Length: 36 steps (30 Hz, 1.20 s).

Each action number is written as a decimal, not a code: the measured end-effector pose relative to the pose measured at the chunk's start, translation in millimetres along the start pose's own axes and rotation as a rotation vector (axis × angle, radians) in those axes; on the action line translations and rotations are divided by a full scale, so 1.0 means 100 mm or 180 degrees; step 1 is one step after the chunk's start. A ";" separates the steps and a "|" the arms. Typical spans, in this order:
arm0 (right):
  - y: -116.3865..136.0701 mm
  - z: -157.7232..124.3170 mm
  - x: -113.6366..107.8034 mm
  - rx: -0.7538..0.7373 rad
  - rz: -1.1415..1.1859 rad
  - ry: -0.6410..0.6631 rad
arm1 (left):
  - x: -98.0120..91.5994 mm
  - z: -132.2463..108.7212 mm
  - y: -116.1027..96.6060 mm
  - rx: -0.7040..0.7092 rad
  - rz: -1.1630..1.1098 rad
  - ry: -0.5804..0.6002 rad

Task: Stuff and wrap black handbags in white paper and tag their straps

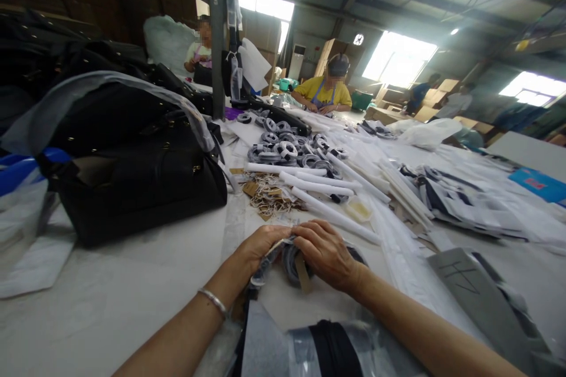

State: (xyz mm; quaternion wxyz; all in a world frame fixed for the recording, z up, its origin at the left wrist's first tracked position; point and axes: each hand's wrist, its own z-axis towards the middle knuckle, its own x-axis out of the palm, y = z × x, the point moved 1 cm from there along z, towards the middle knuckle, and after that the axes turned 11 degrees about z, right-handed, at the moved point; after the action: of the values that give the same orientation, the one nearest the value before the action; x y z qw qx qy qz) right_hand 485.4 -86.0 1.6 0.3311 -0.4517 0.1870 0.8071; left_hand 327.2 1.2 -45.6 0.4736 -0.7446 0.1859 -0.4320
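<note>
My left hand [264,242] and my right hand [325,250] meet over the table in front of me, fingers curled. Between them is a coiled strap [289,264] in a clear or pale wrapping, and both hands grip it. A brown paper tag [303,274] hangs down beside the coil. The fingertips overlap at the top, so the exact grip is partly hidden. Close to my body, under my forearms, lies a dark item with a black band [335,349] and plastic wrapping. Just beyond my hands is a heap of brown tags with white strings [276,195].
A black handbag [145,188] with a wrapped handle stands at left. Farther back lie several wrapped strap coils [287,149] and white paper rolls [316,182]. Grey wrapped pieces [469,197] and a marked grey panel [460,277] are at right. A person in yellow [329,92] sits across the table.
</note>
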 end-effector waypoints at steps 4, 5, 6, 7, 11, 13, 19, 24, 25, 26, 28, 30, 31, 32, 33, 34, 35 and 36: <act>0.05 -0.03 -0.05 -0.0249 0.0088 0.0059 | -0.04 0.02 0.02 -0.0229 -0.0368 0.0272; 0.06 -0.04 -0.05 -0.0320 0.0108 0.0044 | -0.05 0.03 0.04 -0.0291 -0.0394 0.0285; 0.06 -0.05 -0.06 -0.0368 0.0127 0.0023 | -0.06 0.03 0.06 -0.0334 -0.0404 0.0268; 0.06 -0.05 -0.06 -0.0384 0.0142 -0.0004 | -0.07 0.04 0.08 -0.0360 -0.0393 0.0200; 0.03 -0.04 -0.03 -0.0356 0.0180 -0.0110 | -0.09 0.04 0.12 -0.0347 -0.0287 -0.0317; 0.03 -0.02 -0.01 -0.0357 0.0200 -0.0141 | -0.10 0.04 0.10 -0.0220 0.0069 -0.0621; 0.06 -0.01 0.00 -0.0392 0.0263 0.0105 | -0.16 0.04 -0.02 0.0363 0.2210 -0.1532; 0.01 -0.03 0.04 -0.0048 0.0900 0.0066 | -0.15 0.06 0.00 0.0443 0.2648 -0.1538; -0.01 -0.03 0.06 0.0143 0.1127 0.0060 | -0.14 0.05 0.00 0.0451 0.2824 -0.1572; -0.03 -0.03 0.08 0.0440 0.1366 0.0028 | -0.12 0.04 0.00 0.0451 0.3031 -0.1612; -0.08 0.00 0.11 0.1280 0.1820 -0.0051 | -0.08 0.02 -0.01 0.0415 0.3428 -0.1683; -0.13 0.06 0.12 0.2054 0.2134 0.0027 | -0.06 0.00 -0.02 0.0382 0.3579 -0.1702; -0.15 0.09 0.11 0.2273 0.2231 0.0134 | -0.06 -0.01 -0.03 0.0379 0.3544 -0.1690; -0.17 0.13 0.11 0.2385 0.2303 0.0265 | -0.05 -0.01 -0.03 0.0373 0.3476 -0.1674; -0.19 0.16 0.11 0.2446 0.2362 0.0389 | -0.05 -0.01 -0.04 0.0366 0.3390 -0.1661; -0.21 0.18 0.12 0.2513 0.2418 0.0469 | -0.06 0.00 -0.04 0.0363 0.3300 -0.1657; -0.23 0.19 0.15 0.2639 0.2489 0.0494 | -0.06 0.00 -0.04 0.0362 0.3217 -0.1665; -0.26 0.20 0.18 0.2833 0.2575 0.0458 | -0.06 0.01 -0.04 0.0377 0.3154 -0.1690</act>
State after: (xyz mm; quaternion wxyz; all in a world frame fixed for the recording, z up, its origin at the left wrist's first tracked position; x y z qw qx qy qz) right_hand 484.9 -49.1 -4.0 0.1416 -0.2163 0.6855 0.6806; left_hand 324.3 7.5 -45.0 0.6913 -0.6237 0.3633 0.0344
